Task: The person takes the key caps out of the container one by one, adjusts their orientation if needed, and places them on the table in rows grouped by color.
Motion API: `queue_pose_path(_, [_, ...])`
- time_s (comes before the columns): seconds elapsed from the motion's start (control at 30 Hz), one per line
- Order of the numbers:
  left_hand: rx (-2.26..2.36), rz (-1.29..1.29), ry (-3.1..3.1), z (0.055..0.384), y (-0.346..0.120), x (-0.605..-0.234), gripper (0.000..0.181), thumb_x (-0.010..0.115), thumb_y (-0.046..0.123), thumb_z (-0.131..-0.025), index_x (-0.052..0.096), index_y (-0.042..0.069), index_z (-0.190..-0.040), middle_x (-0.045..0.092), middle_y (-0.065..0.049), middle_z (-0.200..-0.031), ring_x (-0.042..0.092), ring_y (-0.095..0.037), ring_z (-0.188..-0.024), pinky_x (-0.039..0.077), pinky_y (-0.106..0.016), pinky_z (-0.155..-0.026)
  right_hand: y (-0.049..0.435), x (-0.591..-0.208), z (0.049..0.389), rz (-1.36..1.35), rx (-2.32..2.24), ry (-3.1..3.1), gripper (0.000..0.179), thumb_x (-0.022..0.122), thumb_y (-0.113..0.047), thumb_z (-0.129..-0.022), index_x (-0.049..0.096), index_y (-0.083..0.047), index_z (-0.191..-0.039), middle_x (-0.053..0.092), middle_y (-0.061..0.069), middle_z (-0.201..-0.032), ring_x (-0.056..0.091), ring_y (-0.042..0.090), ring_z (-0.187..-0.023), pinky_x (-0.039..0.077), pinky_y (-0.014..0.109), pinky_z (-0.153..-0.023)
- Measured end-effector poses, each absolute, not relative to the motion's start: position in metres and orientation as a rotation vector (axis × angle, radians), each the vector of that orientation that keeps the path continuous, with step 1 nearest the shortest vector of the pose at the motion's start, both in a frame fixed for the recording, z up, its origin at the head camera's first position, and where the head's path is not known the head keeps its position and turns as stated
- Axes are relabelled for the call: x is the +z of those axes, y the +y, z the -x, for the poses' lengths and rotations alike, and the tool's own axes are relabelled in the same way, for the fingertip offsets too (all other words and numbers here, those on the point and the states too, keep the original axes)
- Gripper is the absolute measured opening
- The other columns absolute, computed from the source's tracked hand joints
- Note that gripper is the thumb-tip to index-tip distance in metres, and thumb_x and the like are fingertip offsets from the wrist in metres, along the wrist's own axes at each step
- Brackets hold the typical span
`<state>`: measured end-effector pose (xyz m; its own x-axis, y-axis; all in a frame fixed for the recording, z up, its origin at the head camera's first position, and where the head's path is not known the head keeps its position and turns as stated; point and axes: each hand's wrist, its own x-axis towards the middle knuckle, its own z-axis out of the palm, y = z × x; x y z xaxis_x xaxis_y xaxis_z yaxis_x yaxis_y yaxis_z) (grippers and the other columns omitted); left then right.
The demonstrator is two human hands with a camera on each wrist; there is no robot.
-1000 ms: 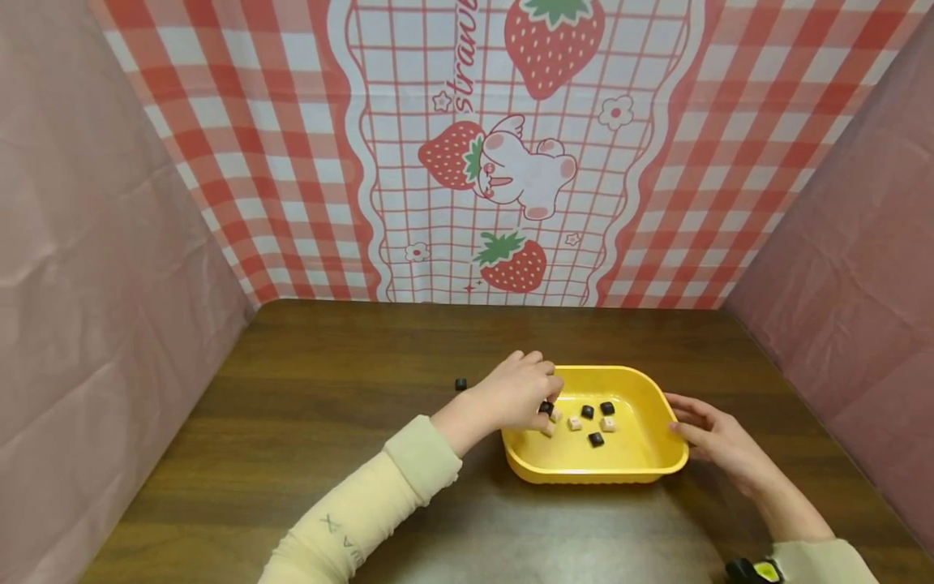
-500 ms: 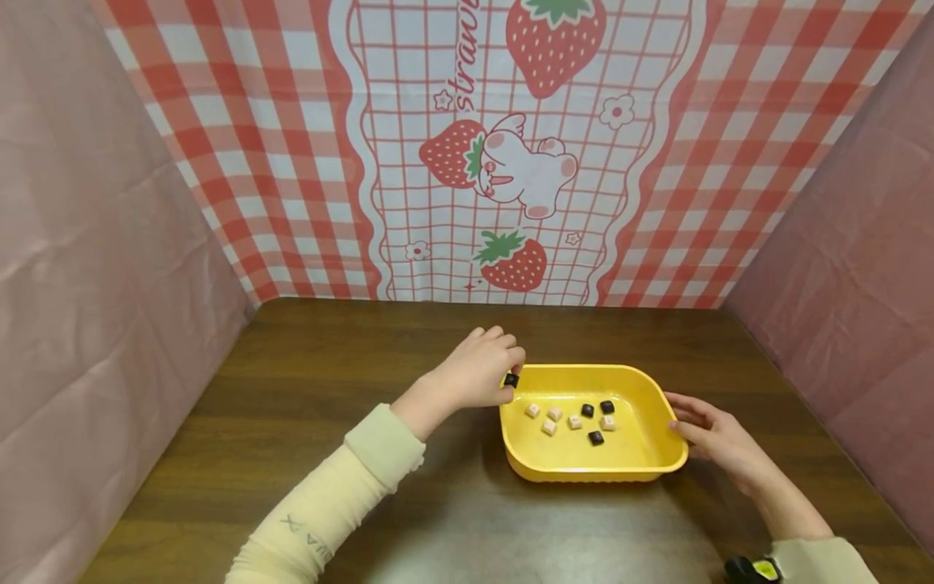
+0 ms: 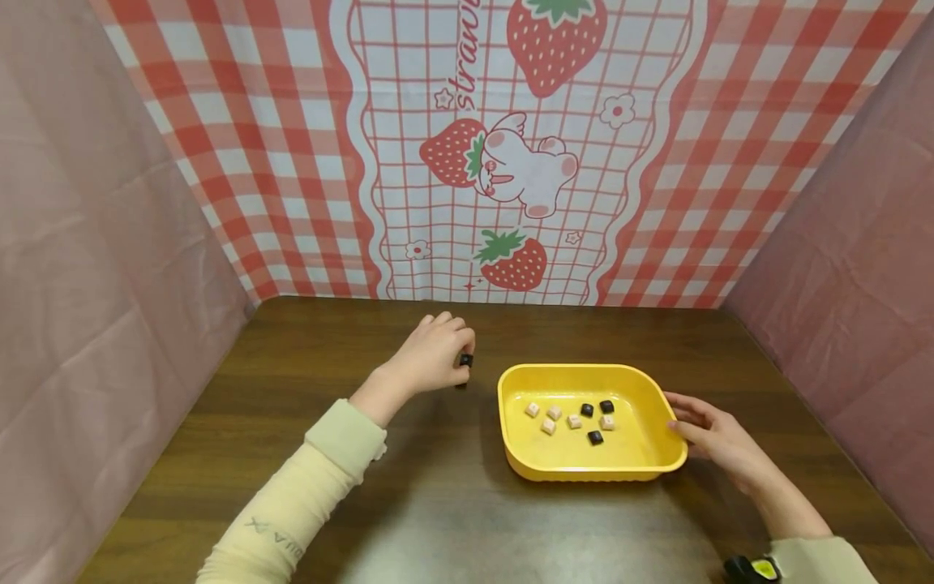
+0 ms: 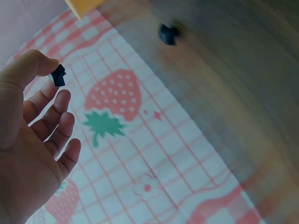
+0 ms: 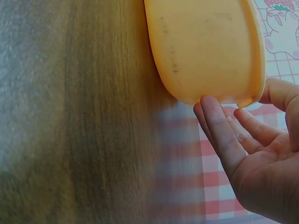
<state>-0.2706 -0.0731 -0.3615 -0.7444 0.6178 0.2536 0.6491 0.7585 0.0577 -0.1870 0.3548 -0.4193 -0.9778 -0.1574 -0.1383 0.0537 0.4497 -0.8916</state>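
My left hand [image 3: 426,354] pinches a black keycap [image 3: 466,359] between thumb and fingers, above the table and left of the yellow tray [image 3: 593,470]. In the left wrist view this keycap [image 4: 58,75] sits at the thumb tip, the other fingers loosely bent. A second black keycap [image 4: 168,34] lies on the table, mostly hidden by the hand in the head view. My right hand [image 3: 722,442] holds the tray's right end, thumb at the rim and fingers along the outer wall. Inside the tray lie several beige keycaps [image 3: 574,422] and 3 black keycaps [image 3: 595,437].
The brown wooden table [image 3: 328,487] runs back to a red-and-white checked cloth [image 3: 292,162] with strawberries. Pink cloth walls [image 3: 839,243] stand at both sides. A black device with a yellow-green patch [image 3: 762,570] is near the right cuff.
My left hand has moved left out of the tray, carrying the black keycap, to above the one on the table. The right hand and tray have stayed nearly still.
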Motion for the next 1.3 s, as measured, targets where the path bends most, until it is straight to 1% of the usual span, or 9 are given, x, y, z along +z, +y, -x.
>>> queue_pose_path(0.13, [-0.22,0.948,-2.768,0.275,-0.086,-0.368,0.018,0.071,0.027,-0.074,0.061,0.019,-0.087,0.054,0.006,-0.087,0.042,-0.016,-0.082,0.032,-0.032,-0.073,0.354,-0.419,0.187,0.084,-1.539,2.498,0.062,0.055,-0.022,-0.095,0.027,0.006,-0.143,0.041,0.037,-0.133,0.063,0.007,-0.092,0.055,0.036,-0.075])
queue_pose_path(0.3, [-0.253,0.897,-2.806,0.282,-0.098,-0.381,0.019,0.07,0.026,-0.074,0.061,0.019,-0.089,0.056,0.004,-0.09,0.044,-0.017,-0.084,0.033,-0.034,-0.076,0.354,-0.419,0.186,0.083,-1.54,2.502,0.062,0.055,-0.022,-0.095,0.027,0.006,-0.143,0.041,0.037,-0.133,0.063,0.007,-0.092,0.055,0.035,-0.074])
queue_pose_path(0.63, [-0.298,0.814,-2.882,0.295,-0.108,-0.403,0.019,0.071,0.026,-0.073,0.061,0.018,-0.086,0.059,0.001,-0.093,0.048,-0.021,-0.089,0.037,-0.038,-0.079,0.355,-0.419,0.186,0.094,-1.546,2.505,0.062,0.055,-0.021,-0.095,0.027,0.007,-0.143,0.041,0.038,-0.132,0.064,0.008,-0.091,0.055,0.034,-0.073])
queue_pose_path(1.0, [-0.23,0.809,-2.968,0.3,-0.107,-0.426,0.017,0.071,0.027,-0.073,0.059,0.018,-0.082,0.053,0.003,-0.084,0.046,-0.02,-0.085,0.035,-0.036,-0.076,0.354,-0.419,0.186,0.072,-1.536,2.495,0.063,0.055,-0.023,-0.095,0.027,0.006,-0.144,0.041,0.037,-0.133,0.064,0.008,-0.092,0.055,0.035,-0.074])
queue_pose_path(1.3, [-0.185,0.815,-3.003,0.303,-0.105,-0.435,0.017,0.071,0.026,-0.073,0.058,0.018,-0.08,0.053,0.003,-0.083,0.045,-0.02,-0.083,0.034,-0.036,-0.074,0.354,-0.419,0.187,0.072,-1.53,2.495,0.063,0.054,-0.024,-0.095,0.026,0.005,-0.144,0.04,0.036,-0.135,0.063,0.007,-0.092,0.055,0.036,-0.075])
